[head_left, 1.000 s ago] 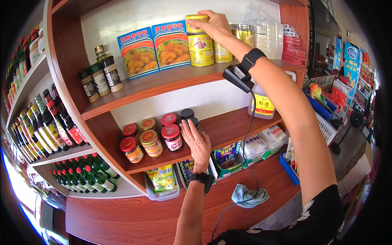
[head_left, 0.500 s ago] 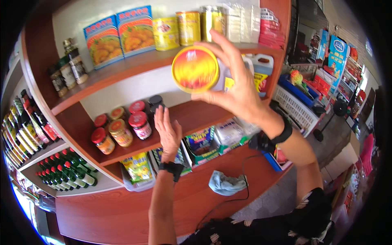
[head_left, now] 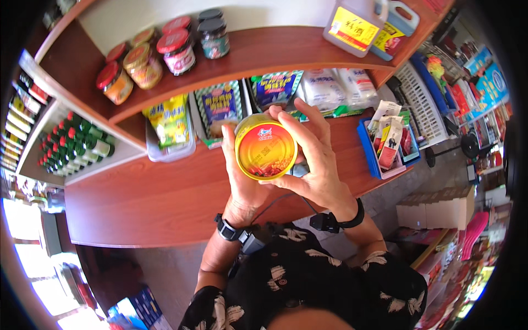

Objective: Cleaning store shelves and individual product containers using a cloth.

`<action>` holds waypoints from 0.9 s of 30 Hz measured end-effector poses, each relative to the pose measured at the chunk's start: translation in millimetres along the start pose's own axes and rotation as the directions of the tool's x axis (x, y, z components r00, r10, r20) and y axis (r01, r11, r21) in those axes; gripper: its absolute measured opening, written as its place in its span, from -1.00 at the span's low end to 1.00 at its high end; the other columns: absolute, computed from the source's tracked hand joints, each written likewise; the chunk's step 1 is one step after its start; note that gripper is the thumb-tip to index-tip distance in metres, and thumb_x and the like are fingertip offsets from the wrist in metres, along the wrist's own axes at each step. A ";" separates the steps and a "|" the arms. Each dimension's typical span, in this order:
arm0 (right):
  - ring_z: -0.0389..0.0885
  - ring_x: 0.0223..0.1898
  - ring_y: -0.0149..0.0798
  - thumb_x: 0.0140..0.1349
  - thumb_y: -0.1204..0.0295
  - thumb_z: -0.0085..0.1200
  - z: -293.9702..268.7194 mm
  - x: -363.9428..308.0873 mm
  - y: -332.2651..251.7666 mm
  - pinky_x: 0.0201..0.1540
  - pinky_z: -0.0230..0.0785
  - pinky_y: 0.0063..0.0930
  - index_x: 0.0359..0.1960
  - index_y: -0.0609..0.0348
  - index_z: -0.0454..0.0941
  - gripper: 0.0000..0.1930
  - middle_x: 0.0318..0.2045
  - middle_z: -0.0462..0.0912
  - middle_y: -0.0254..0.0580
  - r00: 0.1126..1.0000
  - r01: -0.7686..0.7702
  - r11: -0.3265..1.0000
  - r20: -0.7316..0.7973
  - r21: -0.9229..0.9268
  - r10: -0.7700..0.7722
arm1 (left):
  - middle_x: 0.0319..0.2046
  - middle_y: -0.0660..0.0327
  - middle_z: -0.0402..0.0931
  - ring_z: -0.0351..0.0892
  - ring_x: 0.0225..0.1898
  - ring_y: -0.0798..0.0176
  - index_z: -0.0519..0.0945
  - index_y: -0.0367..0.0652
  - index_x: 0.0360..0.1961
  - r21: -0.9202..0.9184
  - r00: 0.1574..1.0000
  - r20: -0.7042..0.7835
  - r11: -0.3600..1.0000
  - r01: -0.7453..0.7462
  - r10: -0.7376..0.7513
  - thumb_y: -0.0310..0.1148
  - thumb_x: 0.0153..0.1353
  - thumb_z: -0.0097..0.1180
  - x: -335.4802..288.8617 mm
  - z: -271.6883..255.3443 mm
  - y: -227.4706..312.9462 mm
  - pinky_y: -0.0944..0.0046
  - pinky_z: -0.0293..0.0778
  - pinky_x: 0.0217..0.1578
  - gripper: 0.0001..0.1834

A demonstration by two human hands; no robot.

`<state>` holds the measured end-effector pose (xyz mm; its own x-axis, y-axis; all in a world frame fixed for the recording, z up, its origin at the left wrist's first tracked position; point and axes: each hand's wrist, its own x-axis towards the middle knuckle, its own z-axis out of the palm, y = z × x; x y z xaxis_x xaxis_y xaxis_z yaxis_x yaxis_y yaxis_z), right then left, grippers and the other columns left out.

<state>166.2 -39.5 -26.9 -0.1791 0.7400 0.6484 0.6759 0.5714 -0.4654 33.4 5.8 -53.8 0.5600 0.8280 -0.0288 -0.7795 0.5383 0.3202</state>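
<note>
A round yellow tin can (head_left: 266, 150) with a red and orange lid is held up in front of my body, lid facing me. My left hand (head_left: 242, 184) supports it from the left side and below, its fingers curled along the can wall. Round the right side, my right hand (head_left: 316, 170) grips the can with thumb at the lower rim and fingers at the upper edge. Behind the can, bagged seasoning packets in blue (head_left: 219, 108) and yellow (head_left: 169, 120) stand in bins on the lower shelf.
Lidded jars (head_left: 177, 51) and plastic jugs (head_left: 355, 27) stand on the shelf above. A reddish wooden counter (head_left: 137, 203) runs below. At its right end sits a blue tray (head_left: 369, 147) of packets. Green bottles (head_left: 77, 143) fill a rack on the left; cardboard boxes (head_left: 437, 208) stand lower right.
My right hand has brought the can down from the upper shelf toward my body. My left hand, spread before the jars earlier, now holds the can too. The view has tilted downward.
</note>
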 end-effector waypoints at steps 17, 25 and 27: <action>0.29 0.03 0.05 -0.08 0.30 0.30 123.3 -189.1 143.5 0.02 0.28 0.03 0.09 -0.21 0.44 -0.41 0.19 0.28 -0.28 0.789 -0.420 0.762 0.218 -0.493 0.575 | 0.02 0.03 0.39 0.47 -0.01 0.14 0.26 -0.25 0.21 0.348 0.947 -0.050 0.894 -0.282 0.318 0.27 0.25 -0.28 -35.3 -39.7 23.2 0.19 0.44 -0.02 -0.20; 0.34 -0.01 0.00 -0.15 0.27 0.31 122.3 -167.0 138.1 -0.11 0.21 0.04 -0.14 -0.03 0.49 -0.54 -0.10 0.43 -0.19 0.710 -0.491 0.618 0.129 -0.615 0.692 | 0.06 0.06 0.27 0.34 0.09 0.13 -0.06 -0.14 0.33 0.707 0.840 0.285 0.491 -0.510 0.462 -0.27 -0.25 0.55 -26.0 -45.8 17.4 0.10 0.34 0.09 0.21; 0.35 -0.01 -0.02 -0.15 0.27 0.30 121.3 -173.4 148.4 -0.14 0.22 0.03 -0.15 -0.02 0.49 -0.55 -0.13 0.45 -0.19 0.748 -0.444 0.651 0.145 -0.616 0.648 | 0.08 0.06 0.25 0.31 0.12 0.13 -0.07 -0.14 0.33 0.782 0.783 0.366 0.288 -0.552 0.503 -0.28 -0.29 0.56 -28.2 -49.2 16.7 0.08 0.30 0.13 0.24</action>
<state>210.8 -39.9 -281.5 0.1998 0.9751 0.0961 0.9598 -0.1750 -0.2194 -9.2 -0.8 -94.2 0.1487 0.8614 0.4856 -0.3143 -0.4245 0.8492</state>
